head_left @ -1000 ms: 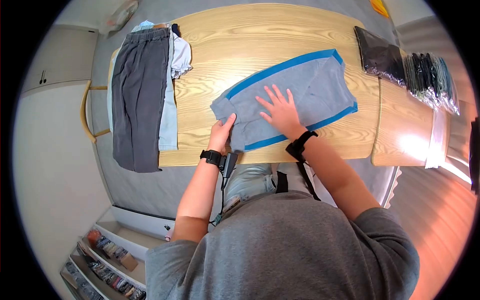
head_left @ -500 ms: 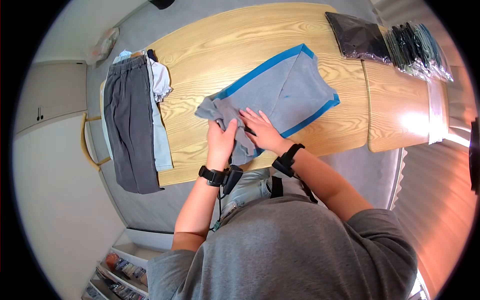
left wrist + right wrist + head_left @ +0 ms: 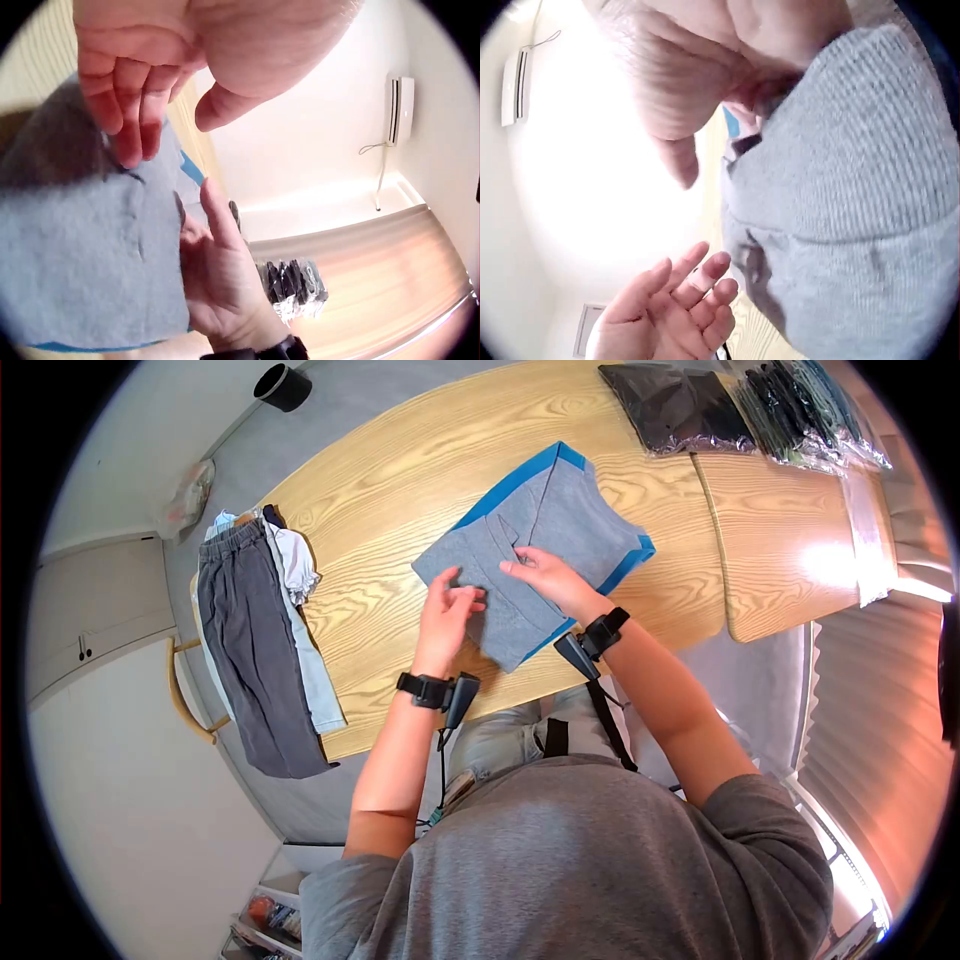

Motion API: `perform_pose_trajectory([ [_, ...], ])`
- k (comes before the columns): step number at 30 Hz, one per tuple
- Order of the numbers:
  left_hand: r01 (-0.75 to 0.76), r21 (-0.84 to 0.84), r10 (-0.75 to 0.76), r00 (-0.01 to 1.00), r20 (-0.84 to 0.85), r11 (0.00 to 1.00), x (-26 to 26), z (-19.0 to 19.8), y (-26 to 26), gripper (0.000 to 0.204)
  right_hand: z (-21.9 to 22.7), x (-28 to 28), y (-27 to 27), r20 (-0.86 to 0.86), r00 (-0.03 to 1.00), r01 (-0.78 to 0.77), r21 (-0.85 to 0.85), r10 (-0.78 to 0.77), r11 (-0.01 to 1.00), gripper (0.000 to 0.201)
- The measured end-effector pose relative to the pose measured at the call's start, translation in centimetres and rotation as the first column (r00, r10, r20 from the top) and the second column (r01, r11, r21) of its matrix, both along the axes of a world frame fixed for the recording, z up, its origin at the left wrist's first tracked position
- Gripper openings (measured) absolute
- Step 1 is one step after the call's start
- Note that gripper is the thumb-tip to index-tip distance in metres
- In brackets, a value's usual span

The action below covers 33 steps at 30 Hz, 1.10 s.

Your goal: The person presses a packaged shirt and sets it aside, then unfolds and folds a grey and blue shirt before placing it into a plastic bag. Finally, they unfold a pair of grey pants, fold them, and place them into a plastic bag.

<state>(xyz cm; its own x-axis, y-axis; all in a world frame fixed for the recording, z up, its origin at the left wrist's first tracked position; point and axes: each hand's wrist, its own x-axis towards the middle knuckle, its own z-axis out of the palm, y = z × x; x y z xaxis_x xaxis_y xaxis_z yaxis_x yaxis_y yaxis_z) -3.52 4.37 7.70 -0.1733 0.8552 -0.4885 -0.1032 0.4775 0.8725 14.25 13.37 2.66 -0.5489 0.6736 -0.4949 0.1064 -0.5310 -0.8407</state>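
pinching folded grey blue-trimmed knit shorts (image 3: 545, 545) at frame centre: right hand (image 3: 545, 575) | left hand (image 3: 448, 610) loose-fingered, fingertips on cloth | wooden worktop (image 3: 400, 490)

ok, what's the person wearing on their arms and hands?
Bare hands, no gloves. Each wrist carries a black strap with a small black camera unit: left wrist strap, right wrist strap. A thin cable hangs from the left unit. Short grey T-shirt sleeves.

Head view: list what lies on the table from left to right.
Dark grey trousers on light clothes at the left end → grey shorts with blue trim under both hands, mid-table → black packaged garment → row of bagged dark items at the right.
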Motion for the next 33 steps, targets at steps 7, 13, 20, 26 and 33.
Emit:
perform_pose_trajectory([
  [7, -0.035, 0.101, 0.064, 0.949, -0.307, 0.994, -5.0, -0.7, -1.6, 0.036, 1.7, -1.1, -1.3, 0.482, 0.863, -0.178, 0.571, -0.151, 0.802, 0.046],
  [13, 0.294, 0.324, 0.035, 0.69, -0.723, 0.899, -6.3, -3.7, 1.9, 0.043, 4.2, 1.9, -6.5, 0.526, 0.843, -0.447, 0.803, -0.114, 0.393, 0.04],
  [20, 0.301, -0.071, -0.235, 0.553, -0.799, 0.951, -5.0, -3.9, 2.4, 0.042, 0.9, 5.0, -9.5, 0.722, 0.684, -0.714, 0.692, -0.1, 0.112, 0.055],
  [26, 0.435, -0.194, -0.468, 0.712, -0.523, 0.879, -4.2, -3.9, -4.2, 0.039, 1.7, 11.0, -8.7, 0.735, 0.672, -0.741, 0.667, 0.095, 0.08, 0.062],
  [33, 0.905, -0.058, -0.434, 0.144, -0.889, 0.421, -4.7, -0.6, -5.9, 0.072, 0.5, 15.7, -9.1, 0.694, 0.671, -0.733, 0.675, 0.26, 0.09, 0.074],
])
